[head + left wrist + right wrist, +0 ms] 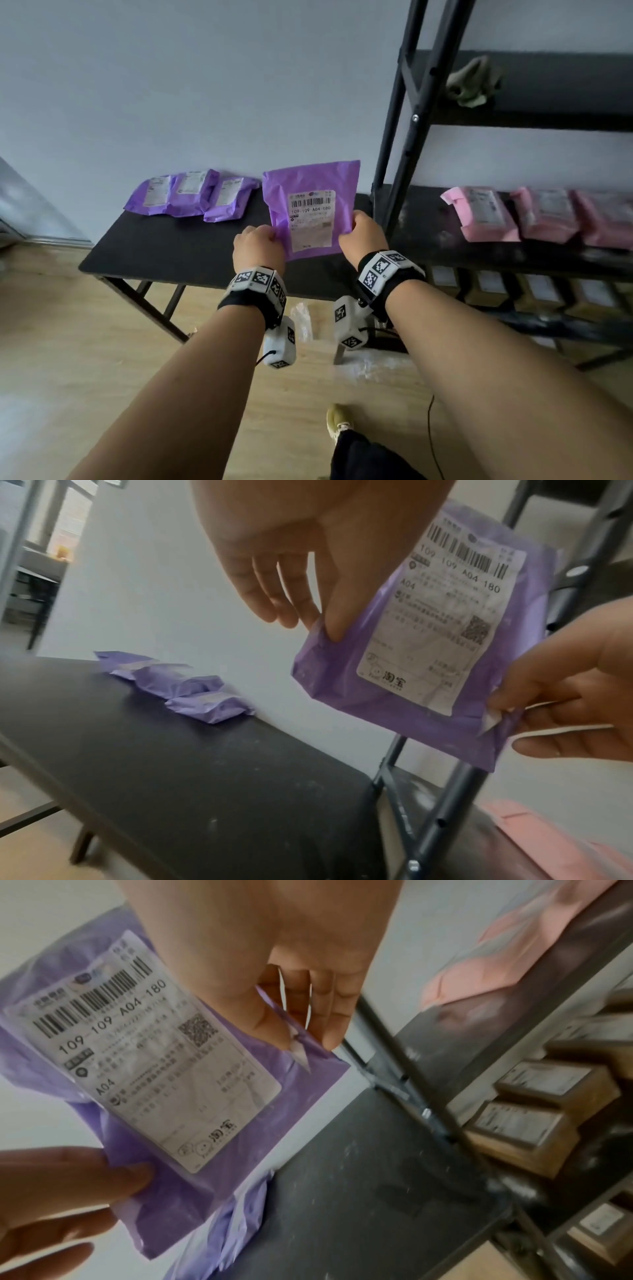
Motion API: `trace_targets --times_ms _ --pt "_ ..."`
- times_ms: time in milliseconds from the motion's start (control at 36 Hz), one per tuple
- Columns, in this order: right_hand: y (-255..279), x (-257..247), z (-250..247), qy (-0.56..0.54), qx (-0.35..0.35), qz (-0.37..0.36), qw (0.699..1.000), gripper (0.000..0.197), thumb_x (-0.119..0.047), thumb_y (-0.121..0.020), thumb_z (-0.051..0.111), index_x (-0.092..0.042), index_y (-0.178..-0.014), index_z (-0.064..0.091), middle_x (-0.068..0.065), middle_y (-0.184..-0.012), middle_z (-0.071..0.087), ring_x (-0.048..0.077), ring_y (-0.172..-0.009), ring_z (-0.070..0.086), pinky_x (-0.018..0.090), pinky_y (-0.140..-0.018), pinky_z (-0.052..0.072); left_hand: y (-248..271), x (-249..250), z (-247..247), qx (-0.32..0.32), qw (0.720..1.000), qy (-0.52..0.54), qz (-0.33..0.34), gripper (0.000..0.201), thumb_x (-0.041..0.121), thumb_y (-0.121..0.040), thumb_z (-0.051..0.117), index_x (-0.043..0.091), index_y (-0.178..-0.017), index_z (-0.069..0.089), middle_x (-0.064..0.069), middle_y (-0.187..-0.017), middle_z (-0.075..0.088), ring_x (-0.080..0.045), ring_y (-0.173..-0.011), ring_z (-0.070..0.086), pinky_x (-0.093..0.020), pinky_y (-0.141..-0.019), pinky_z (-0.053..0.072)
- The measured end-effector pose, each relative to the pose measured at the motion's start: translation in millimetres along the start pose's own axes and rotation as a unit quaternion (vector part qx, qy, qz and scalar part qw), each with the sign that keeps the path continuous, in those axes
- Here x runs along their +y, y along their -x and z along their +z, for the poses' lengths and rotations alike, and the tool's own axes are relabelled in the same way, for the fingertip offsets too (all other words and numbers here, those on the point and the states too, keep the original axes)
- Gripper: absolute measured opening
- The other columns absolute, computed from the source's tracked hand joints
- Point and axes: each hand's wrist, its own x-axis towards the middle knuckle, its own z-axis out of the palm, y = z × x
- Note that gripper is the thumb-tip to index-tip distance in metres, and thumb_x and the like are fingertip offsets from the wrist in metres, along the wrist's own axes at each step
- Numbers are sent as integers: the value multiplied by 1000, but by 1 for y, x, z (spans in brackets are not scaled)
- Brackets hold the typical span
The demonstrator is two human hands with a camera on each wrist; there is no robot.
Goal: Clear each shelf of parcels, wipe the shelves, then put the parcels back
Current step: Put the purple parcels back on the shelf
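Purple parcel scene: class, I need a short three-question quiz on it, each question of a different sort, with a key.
1. True or false: both hands hold the purple parcel above the table.
2. How many purple parcels lie on the table?
A. one
B. three
C. five
3. Fill the gap: the cloth lies on the shelf above the ____ parcels.

Key:
1. True. The left hand pinches the parcel's lower left edge, the right hand its lower right edge.
2. B
3. pink
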Motion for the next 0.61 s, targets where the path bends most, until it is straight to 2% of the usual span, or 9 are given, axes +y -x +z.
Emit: trace_targets --times_ms 83,194,250,306,389,500,611 --pt "14 7 -33 -5 48 7 999 20 -11 -87 55 -13 -105 62 4 -98 68 24 -86 63 33 -80 52 11 30 -3 10 999 24 44 23 18 -88 47 13 -89 70 -15 -99 61 -36 -97 53 -37 -76 43" --pt "25 20 -86 -13 108 29 994 18 -15 -88 55 -12 -105 62 5 -99 67 24 -85 61 26 -72 44 24 83 -4 16 992 48 116 27 25 -92 47 12 -92 70 -14 -98 64 -34 -92 56 -32 -68 38" --pt "28 26 -112 -21 135 43 990 16 -19 -88 55 -15 -102 60 3 -97 66 23 -85 61 29 -74 47 32 113 -5 23 988 55 144 26 24 -92 48 9 -91 70 -15 -95 64 -33 -87 57 -30 -65 33" --pt "30 32 -140 -30 164 54 984 12 -20 -88 54 -16 -99 57 3 -97 65 24 -84 60 31 -75 48 41 144 -6 28 982 70 172 25 21 -91 49 5 -91 69 -16 -94 63 -33 -85 56 -30 -65 33" --pt "34 44 -183 -38 212 66 974 18 -16 -89 51 -13 -104 58 4 -98 62 25 -84 57 29 -72 42 53 193 -6 27 970 108 218 23 15 -89 49 2 -92 69 -17 -92 63 -34 -85 56 -34 -69 40" --pt "32 63 -238 -39 284 80 955 22 -15 -84 49 -13 -103 58 10 -104 65 32 -93 61 35 -78 49 67 259 0 30 957 136 254 20 12 -81 51 7 -88 69 -15 -90 66 -33 -82 58 -34 -68 46" --pt "21 78 -292 -42 342 71 936 19 -13 -85 49 -11 -103 56 11 -106 62 33 -96 59 35 -76 46 79 323 3 40 943 164 287 15 11 -82 50 4 -83 64 -16 -87 64 -33 -81 56 -31 -63 36"
